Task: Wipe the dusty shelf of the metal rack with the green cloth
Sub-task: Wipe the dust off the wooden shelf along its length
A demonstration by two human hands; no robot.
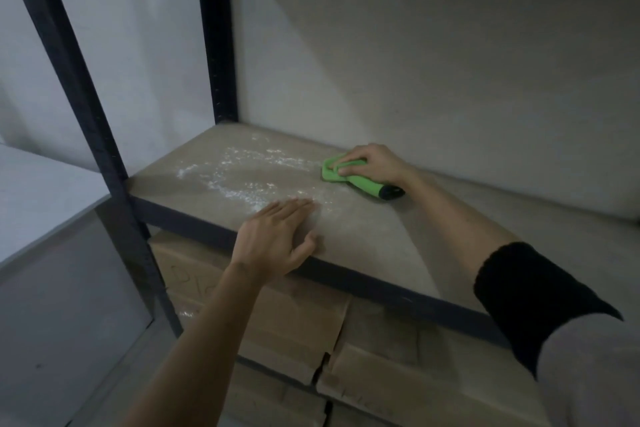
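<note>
Wiping white dust off the beige board shelf [363, 239] of the dark metal rack [69, 80]
Left hand [277, 236] lies flat, fingers open, by the dust [242, 177]; right hand [372, 163] grips the bunched green cloth [334, 173] near the back; a hasty sweep could push powder onto the cardboard boxes [294, 322]

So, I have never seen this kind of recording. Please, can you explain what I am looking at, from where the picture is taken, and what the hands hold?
There is no machine here. A person wears a camera on the head, so the one picture looks forward and down at their own two arms. In front is a metal rack with dark posts. Its shelf is a pale board with white dust spread over its left part. The right hand presses a folded green cloth onto the shelf, at the right edge of the dust. The left hand holds nothing; it lies flat and open near the front edge. Cardboard boxes sit below the shelf.
</note>
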